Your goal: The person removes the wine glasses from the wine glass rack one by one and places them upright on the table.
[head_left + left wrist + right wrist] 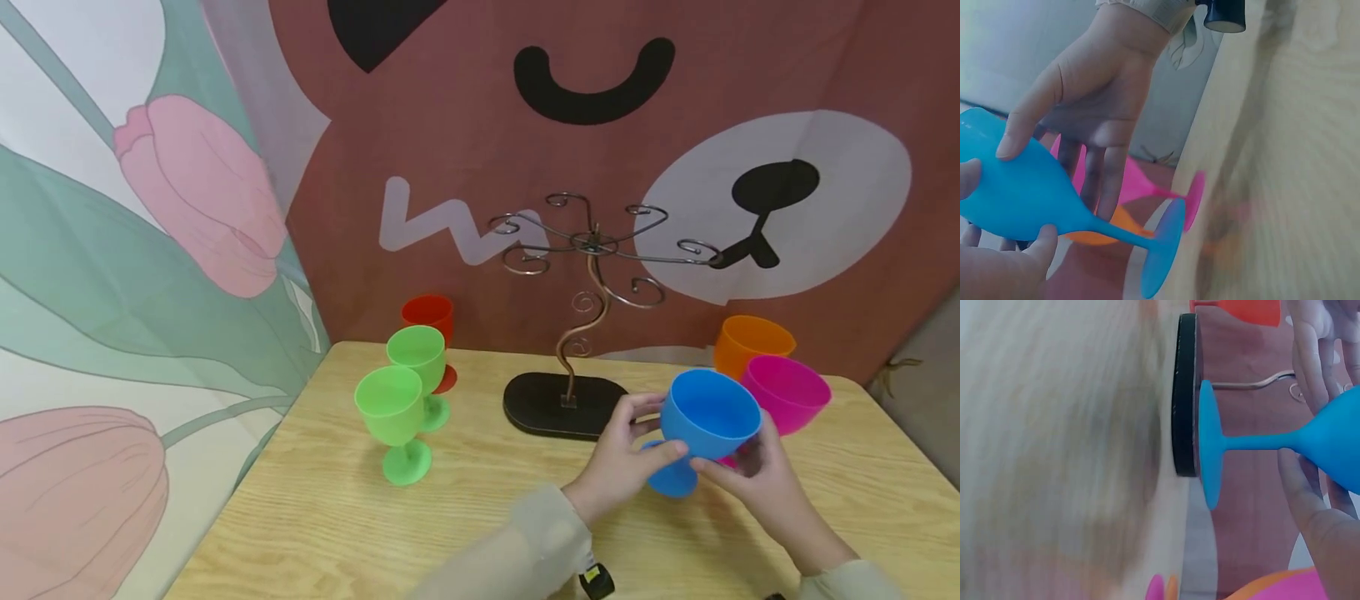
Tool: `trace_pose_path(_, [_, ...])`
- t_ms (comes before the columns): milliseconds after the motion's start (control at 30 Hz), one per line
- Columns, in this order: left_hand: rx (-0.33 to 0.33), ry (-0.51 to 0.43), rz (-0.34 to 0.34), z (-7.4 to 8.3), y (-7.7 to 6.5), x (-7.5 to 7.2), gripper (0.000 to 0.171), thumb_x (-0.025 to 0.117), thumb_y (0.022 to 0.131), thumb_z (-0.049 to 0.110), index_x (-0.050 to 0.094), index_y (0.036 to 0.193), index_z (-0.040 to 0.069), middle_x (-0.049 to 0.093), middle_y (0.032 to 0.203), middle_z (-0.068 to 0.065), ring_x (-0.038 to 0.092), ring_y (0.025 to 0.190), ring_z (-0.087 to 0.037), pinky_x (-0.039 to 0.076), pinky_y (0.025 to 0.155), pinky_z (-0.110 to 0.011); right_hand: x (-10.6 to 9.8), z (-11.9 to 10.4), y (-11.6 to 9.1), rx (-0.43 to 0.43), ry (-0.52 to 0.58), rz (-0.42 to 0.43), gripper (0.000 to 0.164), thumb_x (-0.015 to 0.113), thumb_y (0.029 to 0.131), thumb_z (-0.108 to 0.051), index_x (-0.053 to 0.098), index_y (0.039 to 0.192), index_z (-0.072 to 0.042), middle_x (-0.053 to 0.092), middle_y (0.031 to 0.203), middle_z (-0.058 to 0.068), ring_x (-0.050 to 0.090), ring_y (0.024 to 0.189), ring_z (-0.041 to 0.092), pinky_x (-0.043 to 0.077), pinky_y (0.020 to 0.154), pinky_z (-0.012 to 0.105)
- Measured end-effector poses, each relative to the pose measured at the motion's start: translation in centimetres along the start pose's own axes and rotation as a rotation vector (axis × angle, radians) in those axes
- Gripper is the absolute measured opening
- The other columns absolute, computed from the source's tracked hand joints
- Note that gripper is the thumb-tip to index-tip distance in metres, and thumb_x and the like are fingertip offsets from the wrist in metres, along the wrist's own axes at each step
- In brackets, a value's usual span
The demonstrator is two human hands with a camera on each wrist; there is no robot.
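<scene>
Between both hands, a blue plastic goblet (708, 417) is held with its bowl upward. My left hand (618, 458) grips the bowl from the left, thumb on the near side and fingers around the far side. On the other side, my right hand (772, 492) holds the bowl with its thumb low at the front and fingers behind. The blue foot (1210, 444) hangs clear of the table in the right wrist view. Just behind stand a pink goblet (786, 392) and an orange goblet (750, 343), partly covered by the blue one and my right hand.
A metal stand with curled arms (594, 243) rises from a black oval base (551, 404) mid-table. Two green goblets (390, 404) and a red goblet (429, 310) line the left side of the wooden table (315, 517). A printed cloth (480, 125) hangs behind.
</scene>
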State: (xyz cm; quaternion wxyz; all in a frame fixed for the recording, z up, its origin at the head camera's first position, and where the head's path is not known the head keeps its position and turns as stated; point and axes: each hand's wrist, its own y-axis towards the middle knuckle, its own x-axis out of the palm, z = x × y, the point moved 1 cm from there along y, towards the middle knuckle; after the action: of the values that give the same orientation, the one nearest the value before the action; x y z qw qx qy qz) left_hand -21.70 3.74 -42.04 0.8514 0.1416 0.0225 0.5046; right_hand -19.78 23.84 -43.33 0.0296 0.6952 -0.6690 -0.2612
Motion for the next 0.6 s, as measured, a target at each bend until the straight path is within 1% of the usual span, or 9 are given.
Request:
trace_pose_path(67, [-0.014, -0.009, 0.003, -0.2, 0.0, 0.7, 0.048, 0.063, 0.101, 0.016, 0.040, 0.143, 0.018, 0.043, 0.145, 0.012, 0.047, 0.129, -0.004, 0.044, 0.103, -0.026, -0.6, 0.5, -0.4, 0.021, -0.010, 0.007, 0.090, 0.068, 0.090, 0.010, 0.018, 0.157, -0.025, 0.039, 0.139, -0.016, 0.045, 0.118, -0.001, 0.042, 0.088, 0.004])
trace_pose_path(167, [-0.051, 0.002, 0.016, -0.6, 0.1, 1.6, 0.046, 0.064, 0.101, 0.020, 0.042, 0.141, 0.023, 0.045, 0.142, 0.017, 0.048, 0.126, -0.002, 0.045, 0.102, -0.027, -1.4, 1.1, -0.9, 0.047, -0.044, 0.021, 0.088, 0.067, 0.092, 0.008, 0.018, 0.156, -0.029, 0.039, 0.137, -0.019, 0.045, 0.115, -0.004, 0.043, 0.086, 0.003])
trace_pose_path(300, [-0.120, 0.014, 0.034, -0.9, 0.5, 2.5, 0.042, 0.065, 0.101, 0.023, 0.045, 0.137, 0.029, 0.047, 0.135, 0.019, 0.051, 0.121, 0.000, 0.047, 0.098, -0.026, -2.3, 1.7, -1.4, 0.062, -0.051, 0.024, 0.086, 0.065, 0.093, 0.008, 0.020, 0.155, -0.031, 0.040, 0.136, -0.021, 0.046, 0.113, -0.007, 0.043, 0.083, 0.003])
trace_pose_path(367, [-0.146, 0.015, 0.039, -1.1, 0.7, 2.9, 0.041, 0.065, 0.100, 0.023, 0.046, 0.136, 0.030, 0.048, 0.131, 0.019, 0.052, 0.118, 0.000, 0.049, 0.095, -0.025, -2.8, 2.1, -1.6, 0.076, -0.063, 0.013, 0.085, 0.064, 0.095, 0.007, 0.018, 0.155, -0.032, 0.039, 0.135, -0.021, 0.046, 0.112, -0.008, 0.045, 0.082, 0.004])
trace_pose_path(467, [-0.172, 0.027, 0.042, -1.3, 0.7, 3.6, 0.040, 0.066, 0.100, 0.022, 0.046, 0.134, 0.031, 0.049, 0.129, 0.019, 0.054, 0.114, 0.000, 0.050, 0.091, -0.023, -3.8, 2.8, -2.2, 0.144, -0.151, -0.005, 0.087, 0.064, 0.098, -0.001, 0.010, 0.155, -0.037, 0.034, 0.135, -0.021, 0.044, 0.109, -0.011, 0.047, 0.078, 0.005])
trace_pose_path(533, [-0.180, 0.043, 0.043, -1.5, 0.7, 4.2, 0.041, 0.067, 0.099, 0.021, 0.047, 0.133, 0.031, 0.050, 0.127, 0.019, 0.054, 0.112, 0.001, 0.051, 0.089, -0.022, -4.5, 3.4, -2.6, 0.210, -0.192, -0.027, 0.091, 0.064, 0.099, -0.006, 0.001, 0.155, -0.040, 0.032, 0.138, -0.015, 0.042, 0.105, -0.014, 0.049, 0.076, 0.008])
trace_pose_path(600, [-0.197, 0.065, 0.040, -1.7, 0.8, 4.8, 0.041, 0.068, 0.099, 0.019, 0.046, 0.131, 0.031, 0.050, 0.126, 0.019, 0.055, 0.109, 0.001, 0.051, 0.087, -0.021, -5.3, 3.8, -2.9, 0.288, -0.233, -0.055, 0.091, 0.062, 0.102, -0.013, -0.007, 0.152, -0.044, 0.030, 0.139, -0.005, 0.039, 0.099, -0.016, 0.052, 0.074, 0.012])
